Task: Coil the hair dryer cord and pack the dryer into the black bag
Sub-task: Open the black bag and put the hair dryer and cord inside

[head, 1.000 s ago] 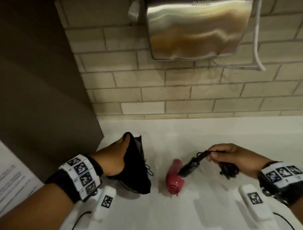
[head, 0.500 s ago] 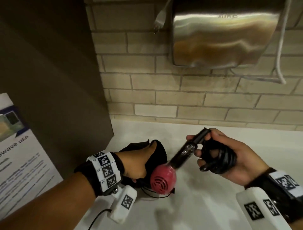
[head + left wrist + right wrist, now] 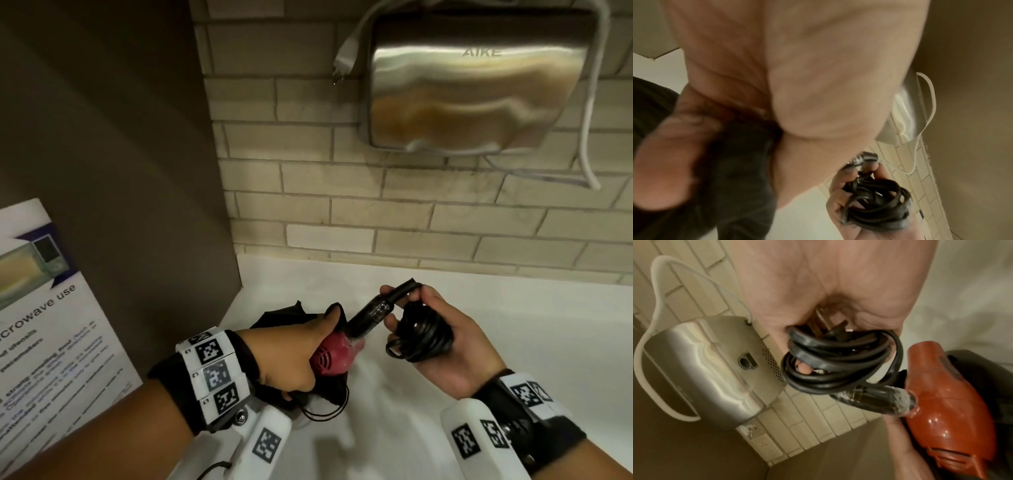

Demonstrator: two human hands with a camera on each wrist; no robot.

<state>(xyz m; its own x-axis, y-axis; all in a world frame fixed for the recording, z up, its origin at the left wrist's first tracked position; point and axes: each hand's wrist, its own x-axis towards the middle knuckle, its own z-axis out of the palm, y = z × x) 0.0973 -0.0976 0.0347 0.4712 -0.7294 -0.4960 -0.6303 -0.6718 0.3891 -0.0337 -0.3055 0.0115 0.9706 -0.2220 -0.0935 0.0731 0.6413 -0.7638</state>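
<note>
Nearest the camera, the L hand (image 3: pixel 291 356) is gripping the mouth of the bag (image 3: pixel 274 317), fingers curled into the black fabric & thumb lying along the top edge, propping it open just above the counter (image 3: pixel 394 421). A drawstring loop is hanging under the hand.

The dryer (image 3: pixel 334 354) is sitting right at that mouth: red body w/ grille end facing the camera, touching the L hand's thumb side, part-way over the fabric. Can't tell how much of the body is actually inside yet.

Its black handle (image 3: pixel 371 313) is slanting up & to the right, away from the bag, toward the R hand (image 3: pixel 445 337). That hand is pinching the handle's far end w/ fingertips while the coiled cord (image 3: pixel 423 337) is bunched in its palm, plug tucked in per the R wrist view. So R is full, holding handle + cord.

Key relation: dryer's long axis is running from the bag mouth (lower left) up to the R hand (upper right). Prob. the next move is R pushing down-left along that axis while L is keeping the mouth wide; the coil needs to follow in w/o snagging on the edge.

Farther back: brick wall (image 3: pixel 342 192) w/ a steel hand dryer (image 3: pixel 476 89) mounted on it.
</note>
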